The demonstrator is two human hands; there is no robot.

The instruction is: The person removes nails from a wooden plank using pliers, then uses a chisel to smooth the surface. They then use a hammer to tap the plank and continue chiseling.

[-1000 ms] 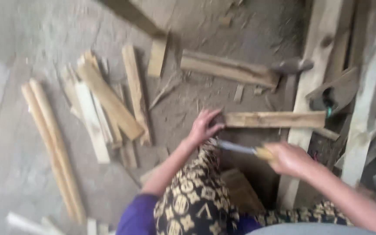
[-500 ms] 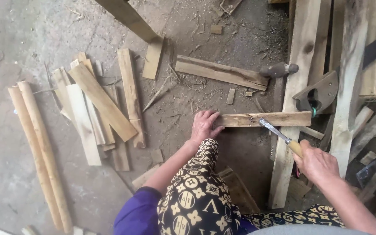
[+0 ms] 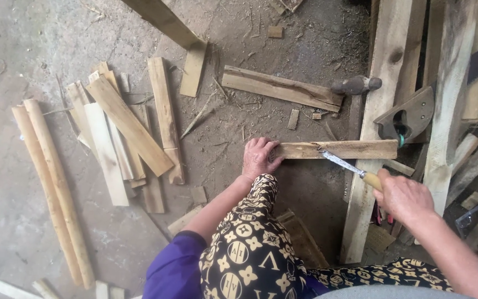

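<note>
A short flat wooden slat [image 3: 341, 149] lies crosswise on the dirt floor, its right end resting on a long plank [image 3: 376, 111]. My left hand [image 3: 259, 158] presses down on the slat's left end. My right hand [image 3: 402, 196] grips the pale wooden handle of a knife [image 3: 345, 165], whose metal blade tip touches the slat near its middle. A patterned black-and-cream trouser knee [image 3: 250, 243] sits below the slat.
A heap of cut slats [image 3: 123, 133] and two round poles [image 3: 51, 182] lie at left. Another board [image 3: 280, 88] and a dark hammer head [image 3: 356, 84] are above the slat. A saw handle [image 3: 408, 117] and several planks [image 3: 449, 99] fill the right.
My right hand swung the knife from beside my left hand out to the right, then brought its tip onto the slat's middle. My left hand stayed on the slat's end.
</note>
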